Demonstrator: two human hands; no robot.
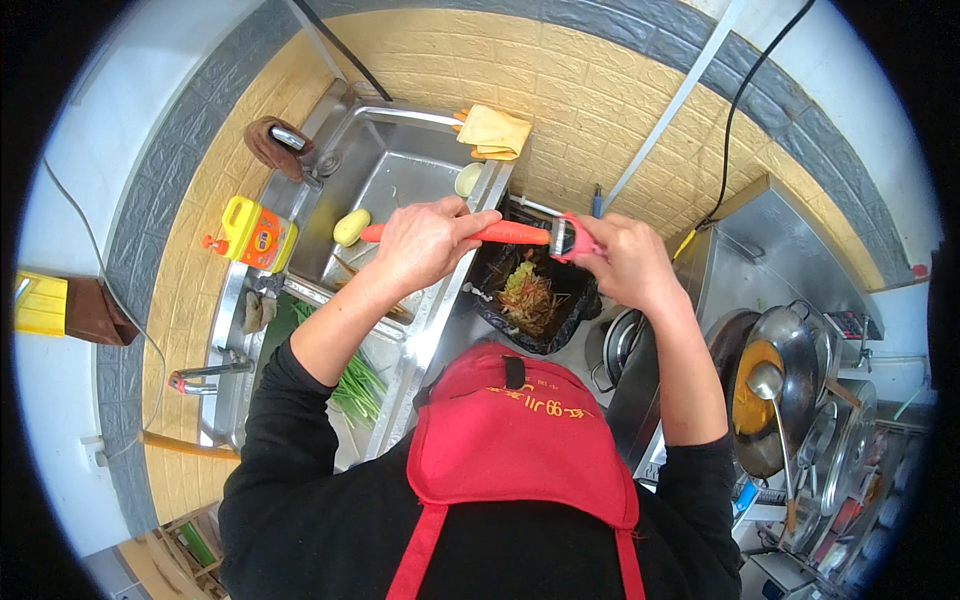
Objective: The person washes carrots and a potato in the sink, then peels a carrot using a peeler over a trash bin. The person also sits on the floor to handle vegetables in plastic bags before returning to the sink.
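My left hand (429, 244) grips an orange carrot (514, 232) near its middle, above the edge of the steel sink (409, 176). The carrot lies roughly level and points right. In my right hand (626, 251) is a pink-handled vegetable peeler (571, 238), its metal blade at the carrot's right tip. Below the peeler stands a bin lined with a black plastic bag (544, 341). Brown and orange peelings (531, 304) lie in it, with a yellow-green scrap on top. A peeled potato (351, 227) rests in the sink, left of the carrot's other end.
A pale bowl (469, 179) and yellow rubber gloves (495, 133) are at the sink's right side. A yellow detergent jug (257, 234) stands left. Green stalks (358, 390) lie in the nearer basin. At right, a wok (776, 390) holds orange liquid and a ladle (766, 381).
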